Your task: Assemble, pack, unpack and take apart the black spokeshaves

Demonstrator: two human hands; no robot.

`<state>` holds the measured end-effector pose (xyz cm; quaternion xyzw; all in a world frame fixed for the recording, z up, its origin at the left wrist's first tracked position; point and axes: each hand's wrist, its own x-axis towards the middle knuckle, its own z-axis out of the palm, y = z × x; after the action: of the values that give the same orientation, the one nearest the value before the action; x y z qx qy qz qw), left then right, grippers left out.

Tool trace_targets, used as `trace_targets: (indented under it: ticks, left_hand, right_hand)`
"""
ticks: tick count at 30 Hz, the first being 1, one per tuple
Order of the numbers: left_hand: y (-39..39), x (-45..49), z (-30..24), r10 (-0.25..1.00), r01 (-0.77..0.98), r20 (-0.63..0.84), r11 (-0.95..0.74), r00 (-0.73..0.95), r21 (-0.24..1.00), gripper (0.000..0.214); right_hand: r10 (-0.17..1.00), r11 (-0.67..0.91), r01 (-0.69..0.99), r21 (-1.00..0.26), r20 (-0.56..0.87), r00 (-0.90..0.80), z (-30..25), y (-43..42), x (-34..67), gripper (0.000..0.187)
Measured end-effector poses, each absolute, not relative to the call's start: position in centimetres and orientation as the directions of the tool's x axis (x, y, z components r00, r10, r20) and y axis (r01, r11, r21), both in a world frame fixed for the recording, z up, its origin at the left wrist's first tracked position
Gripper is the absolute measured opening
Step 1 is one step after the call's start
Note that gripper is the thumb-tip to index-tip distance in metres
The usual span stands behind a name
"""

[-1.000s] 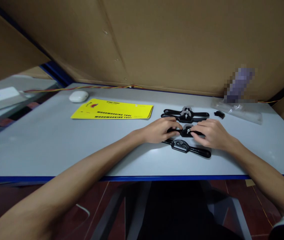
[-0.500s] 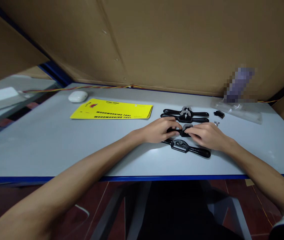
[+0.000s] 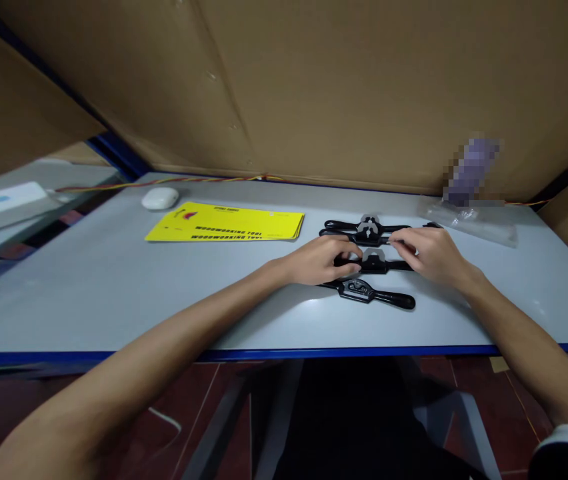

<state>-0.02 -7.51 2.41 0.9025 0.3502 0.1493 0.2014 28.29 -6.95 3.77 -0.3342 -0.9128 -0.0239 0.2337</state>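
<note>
My left hand (image 3: 325, 259) is closed around the left handle of a black spokeshave (image 3: 399, 265), which lies on the table with a grey blade (image 3: 375, 256) standing up at its middle. My right hand (image 3: 427, 252) hovers to the right of that blade. Its thumb and finger are pinched on a small silvery piece (image 3: 389, 241) that looks like a screw. Behind are two more spokeshaves (image 3: 368, 235) lying close together with grey blades. Nearer the front edge rests another spokeshave (image 3: 359, 290), without a visible blade; its left end is partly hidden by my left hand.
Yellow printed cards (image 3: 227, 222) are stacked left of the spokeshaves, near a white rounded case (image 3: 160, 198). A black part (image 3: 433, 225) shows just behind my right hand. A clear plastic bag (image 3: 484, 225) lies at the back right, below a cardboard wall (image 3: 344, 93).
My right hand has moved off the held spokeshave's middle, to the right and back, and now pinches a small silvery piece. My left hand stays on the handle.
</note>
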Motion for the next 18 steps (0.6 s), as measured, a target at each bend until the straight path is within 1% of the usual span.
trace_targets:
  ticks: [4,6,8,10,12,15,18]
  left_hand:
    - [-7.5,1.5,3.3,0.752,0.664,0.058,-0.612,0.656,0.429,0.046]
    - [-7.4,2.3,3.6,0.782,0.713,0.024,-0.580,0.623,0.394,0.049]
    - [-7.3,3.0,3.7,0.808,0.756,-0.003,-0.550,0.589,0.354,0.051]
    - [-7.1,3.4,3.6,0.826,0.784,-0.010,-0.531,0.563,0.321,0.051]
    - [-7.1,3.5,3.1,0.827,0.782,0.008,-0.534,0.562,0.321,0.047]
    - [-7.2,3.4,2.3,0.811,0.739,0.060,-0.558,0.581,0.378,0.039]
    - [-7.4,3.2,1.7,0.789,0.687,0.112,-0.587,0.604,0.428,0.031]
  right_hand:
    - [0.663,0.689,0.713,-0.130,0.512,-0.547,4.2,-5.6,30.1,0.022]
    - [0.689,0.644,0.746,-0.170,0.554,-0.468,4.3,-4.9,31.0,0.022]
    - [0.720,0.609,0.760,-0.226,0.561,-0.409,4.3,-4.1,31.8,0.023]
    - [0.759,0.586,0.763,-0.274,0.515,-0.398,4.4,-3.4,32.5,0.022]
    - [0.786,0.580,0.758,-0.300,0.451,-0.423,4.5,-2.8,33.2,0.021]
    - [0.798,0.579,0.758,-0.302,0.400,-0.450,4.3,-2.1,34.1,0.022]
    - [0.830,0.544,0.781,-0.308,0.335,-0.446,4.1,-1.7,34.9,0.019]
